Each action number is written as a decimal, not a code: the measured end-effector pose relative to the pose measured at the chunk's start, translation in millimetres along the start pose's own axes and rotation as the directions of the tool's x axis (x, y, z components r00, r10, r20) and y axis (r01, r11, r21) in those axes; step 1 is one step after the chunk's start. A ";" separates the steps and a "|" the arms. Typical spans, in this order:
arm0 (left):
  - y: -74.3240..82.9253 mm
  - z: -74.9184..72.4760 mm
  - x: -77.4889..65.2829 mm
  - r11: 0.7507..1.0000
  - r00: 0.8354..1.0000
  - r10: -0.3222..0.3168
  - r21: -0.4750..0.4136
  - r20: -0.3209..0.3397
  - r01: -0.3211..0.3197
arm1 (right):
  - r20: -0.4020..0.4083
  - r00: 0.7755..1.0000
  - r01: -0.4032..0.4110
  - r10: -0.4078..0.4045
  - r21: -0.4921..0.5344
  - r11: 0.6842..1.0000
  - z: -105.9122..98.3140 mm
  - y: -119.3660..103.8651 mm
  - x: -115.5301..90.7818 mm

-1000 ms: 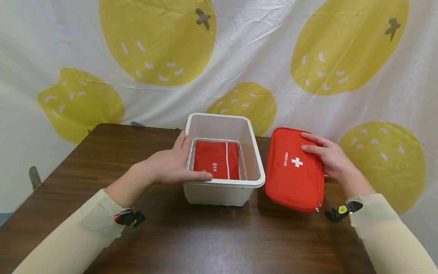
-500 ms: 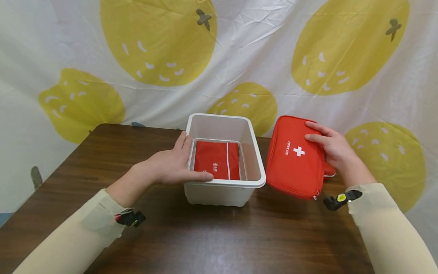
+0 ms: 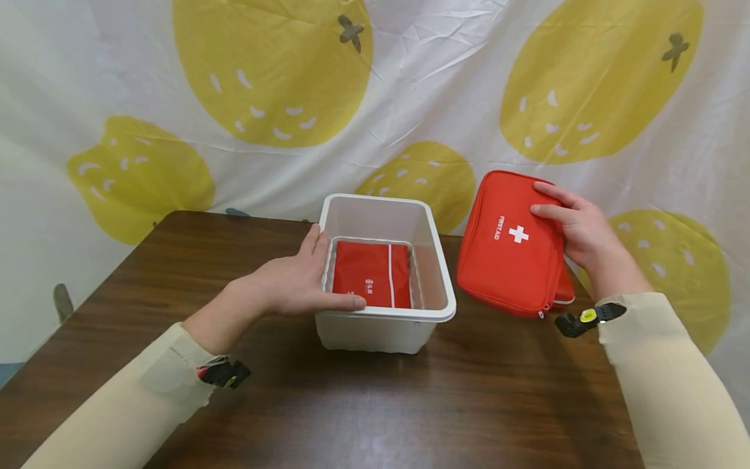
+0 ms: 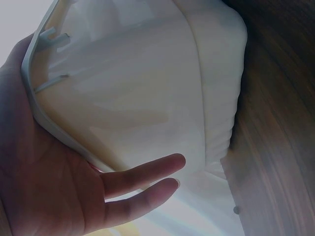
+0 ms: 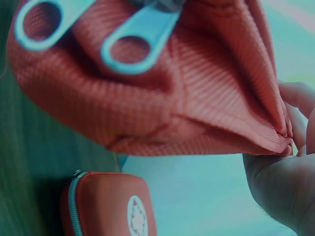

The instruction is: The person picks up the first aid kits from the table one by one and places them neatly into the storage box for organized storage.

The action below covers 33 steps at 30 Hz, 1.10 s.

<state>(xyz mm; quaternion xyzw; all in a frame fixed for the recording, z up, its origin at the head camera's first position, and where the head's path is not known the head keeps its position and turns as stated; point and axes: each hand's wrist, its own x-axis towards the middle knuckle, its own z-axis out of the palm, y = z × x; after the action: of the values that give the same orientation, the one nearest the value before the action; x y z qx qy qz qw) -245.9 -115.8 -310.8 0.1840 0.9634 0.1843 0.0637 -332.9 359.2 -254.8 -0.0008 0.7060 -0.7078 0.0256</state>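
In the head view my left hand (image 3: 287, 277) rests on the near left corner of a white plastic bin (image 3: 375, 332), thumb along the front rim. Two nearly straight fingers (image 4: 145, 177) lie by the outer wall in the left wrist view. A flat red pouch (image 3: 370, 272) with a white stripe lies inside the bin. To the bin's right, my right hand (image 3: 586, 231) pinches the edge of a red first aid bag (image 3: 506, 247), held tilted above the table. Its zipper pulls (image 5: 133, 49) show close up in the right wrist view.
A smaller red case (image 3: 565, 286) with a white cross stands on the brown wooden table (image 3: 375, 404), partly hidden behind the held bag. Behind the table hangs a white curtain (image 3: 422, 78) with yellow fruit prints.
My right hand has raised the first aid bag up and slightly right, revealing more of the red case behind it. My left hand and the bin have stayed in place.
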 end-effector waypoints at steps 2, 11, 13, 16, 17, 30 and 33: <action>0.5 0.1 0.0 1.000 1.000 0.001 -0.003 0.000 -0.001 | -0.002 1.000 0.009 -0.009 0.013 1.000 1.1 -4.5 0.2; 3.0 0.7 -0.5 1.000 1.000 -0.002 0.003 -0.003 0.002 | -0.002 0.999 0.036 -0.036 0.099 0.994 4.6 -20.7 -0.7; 3.6 0.7 -1.1 1.000 1.000 -0.002 0.005 -0.004 0.002 | -0.004 0.999 0.043 -0.043 0.096 0.994 5.9 -24.0 0.0; 4.4 0.7 -2.4 1.000 1.000 -0.004 0.011 -0.009 0.004 | -0.015 0.999 0.043 -0.042 0.121 0.992 7.9 -28.2 -0.8; 4.6 0.7 -2.7 1.000 1.000 -0.004 0.012 -0.010 0.005 | -0.016 0.999 0.046 -0.044 0.126 0.991 8.8 -29.2 -0.8; 4.3 1.0 -2.3 1.000 1.000 0.003 0.020 -0.016 -0.003 | 0.023 0.998 0.050 -0.056 0.194 0.980 25.3 -40.2 -2.4; 4.2 0.6 -2.6 1.000 1.000 0.003 0.017 -0.014 -0.003 | 0.032 0.998 0.048 -0.055 0.188 0.981 32.8 -43.6 -2.4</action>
<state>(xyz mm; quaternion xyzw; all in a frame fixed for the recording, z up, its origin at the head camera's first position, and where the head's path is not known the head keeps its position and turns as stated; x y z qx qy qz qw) -242.0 -112.9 -309.6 0.1846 0.9651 0.1774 0.0551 -330.8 326.5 -211.1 -0.0296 0.6353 -0.7714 0.0204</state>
